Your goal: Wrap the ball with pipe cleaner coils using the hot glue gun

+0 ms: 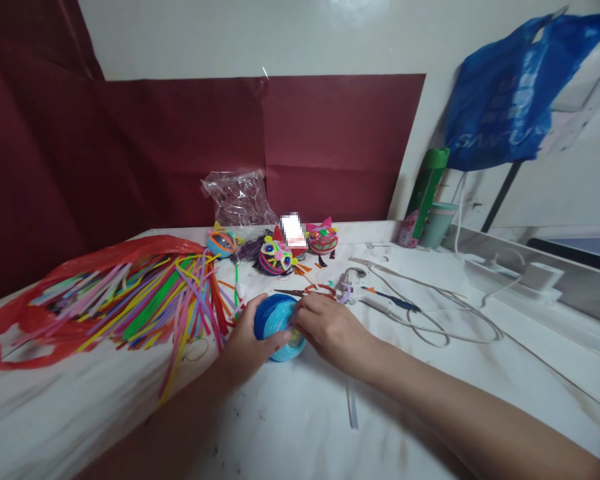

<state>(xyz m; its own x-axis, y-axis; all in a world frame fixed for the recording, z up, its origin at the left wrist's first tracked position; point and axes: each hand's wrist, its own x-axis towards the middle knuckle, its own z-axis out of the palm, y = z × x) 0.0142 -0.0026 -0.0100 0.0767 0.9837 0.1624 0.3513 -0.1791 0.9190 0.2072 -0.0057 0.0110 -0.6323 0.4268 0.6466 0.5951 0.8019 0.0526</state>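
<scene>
A round ball (275, 313) wrapped in rings of dark and light blue pipe cleaner is held just above the white tabletop. My left hand (247, 343) grips it from the left, thumb across its front. At its right side, my right hand (327, 327) has its fingers pinched together against the ball, by a small yellowish patch. What those fingertips hold is hidden. Just behind the ball lie scissors with orange-red handles (320, 291). Farther back sit finished-looking animal heads: a multicoloured one (276, 257), a pink one (323, 238) and a light blue one (221, 243).
Many coloured pipe cleaners (150, 300) spill from a red plastic bag (10, 350) on the left. A glue gun (350, 287) and its looping cord (430, 337) lie to the right. Behind stand a green spray can (427, 193) and cup (437, 227). A white strip (352, 407) lies in front.
</scene>
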